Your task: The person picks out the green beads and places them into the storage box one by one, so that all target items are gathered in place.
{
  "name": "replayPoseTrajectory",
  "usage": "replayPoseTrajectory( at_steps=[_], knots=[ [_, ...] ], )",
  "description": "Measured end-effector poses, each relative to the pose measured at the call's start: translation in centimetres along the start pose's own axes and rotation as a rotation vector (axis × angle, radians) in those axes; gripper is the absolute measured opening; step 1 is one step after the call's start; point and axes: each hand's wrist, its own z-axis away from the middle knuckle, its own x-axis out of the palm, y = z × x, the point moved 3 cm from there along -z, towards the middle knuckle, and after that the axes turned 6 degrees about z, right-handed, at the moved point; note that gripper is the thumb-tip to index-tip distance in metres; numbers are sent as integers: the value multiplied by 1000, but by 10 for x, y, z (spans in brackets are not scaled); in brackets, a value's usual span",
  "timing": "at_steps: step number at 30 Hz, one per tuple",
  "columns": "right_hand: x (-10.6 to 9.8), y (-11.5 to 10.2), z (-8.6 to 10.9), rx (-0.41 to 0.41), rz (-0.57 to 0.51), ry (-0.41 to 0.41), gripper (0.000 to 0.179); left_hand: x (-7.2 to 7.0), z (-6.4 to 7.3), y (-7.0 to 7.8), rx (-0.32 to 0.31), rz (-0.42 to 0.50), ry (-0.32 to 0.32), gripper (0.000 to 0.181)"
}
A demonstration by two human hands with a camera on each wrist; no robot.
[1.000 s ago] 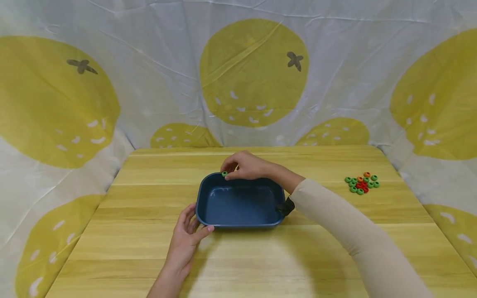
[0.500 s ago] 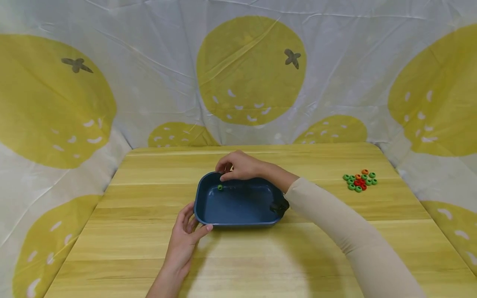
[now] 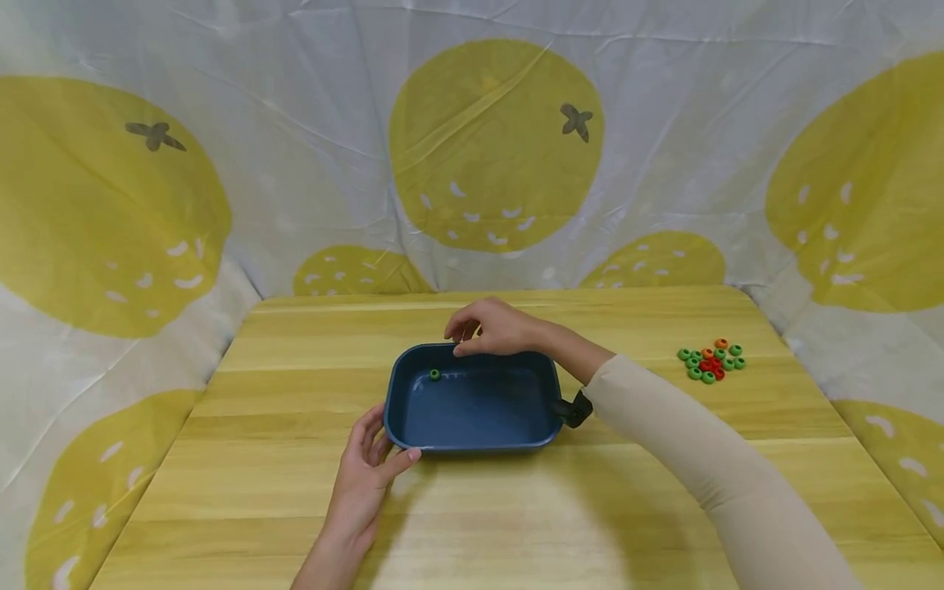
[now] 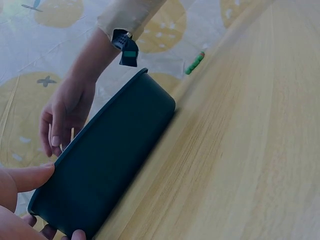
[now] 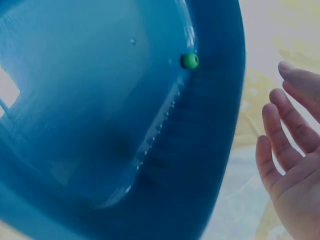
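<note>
A blue rectangular basin (image 3: 483,410) sits at the middle of the wooden table. My left hand (image 3: 363,479) grips its near left corner, the thumb over the rim and the fingers against the outer wall. One green bead (image 3: 434,374) lies inside, near the back left corner; the right wrist view shows the same green bead (image 5: 190,61) on the basin floor. Over the back rim hovers my right hand (image 3: 496,326). Its fingers are loosely bent, and the right wrist view shows this right hand (image 5: 295,140) holding nothing, beside the basin's wall.
A loose cluster of green, red and orange beads (image 3: 711,360) lies on the table's far right. A black wrist camera (image 3: 574,410) hangs by the basin's right end. A patterned cloth (image 3: 332,164) rises behind the wooden table (image 3: 258,459).
The green bead has left my right fingers and dropped into the basin. My right hand has then shifted slightly to the right. The left hand keeps its grip.
</note>
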Motion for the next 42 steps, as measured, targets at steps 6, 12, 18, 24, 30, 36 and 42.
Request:
replayPoseTrajectory(
  at_steps=[6, 12, 18, 24, 30, 36, 42],
  knots=[
    [-7, 3, 11, 17, -24, 26, 24, -1, 1, -1, -3, -1, 2, 87],
    [-11, 10, 22, 45, -23, 38, 23, -2, 3, 0, -3, 2, 7, 87],
    [-18, 14, 35, 69, -9, 58, 24, -3, 3, 0, 0, -2, 5, 87],
    [-25, 18, 47, 97, 12, 72, 23, -3, 2, 1, 4, 5, 0, 86],
    [-28, 24, 61, 110, 7, 83, 24, -3, 3, 1, 7, 1, 4, 86],
    [-33, 30, 76, 144, -1, 99, 25, -2, 2, 0, 8, -2, 5, 84],
    [-39, 38, 93, 177, -6, 112, 25, 0, 0, -2, 7, 4, 5, 84]
  ],
)
